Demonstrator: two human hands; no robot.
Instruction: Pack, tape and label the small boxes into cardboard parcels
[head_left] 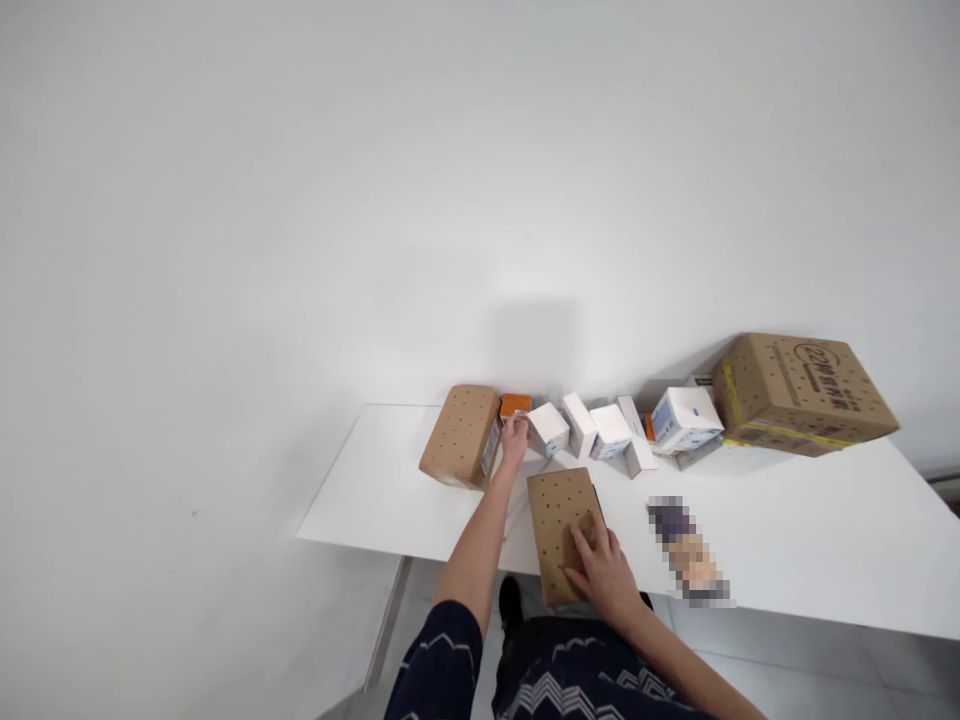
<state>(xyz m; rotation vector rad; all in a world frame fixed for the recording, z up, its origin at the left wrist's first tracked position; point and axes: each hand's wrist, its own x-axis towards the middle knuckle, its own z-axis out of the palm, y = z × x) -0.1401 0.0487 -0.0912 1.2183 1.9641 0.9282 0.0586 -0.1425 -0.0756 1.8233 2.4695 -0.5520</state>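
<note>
On the white rectangular table (390, 480) there are two flat brown cardboard boxes dotted with small holes (461, 434), one at the table's far left and one (559, 525) at its near edge. One large brown corrugated carton (801, 392) sits at the table's far right. One small orange box (514, 405) stands there too. Small white cardboard boxes (610, 430) along the table's far edge number perhaps six, since they overlap.
</note>
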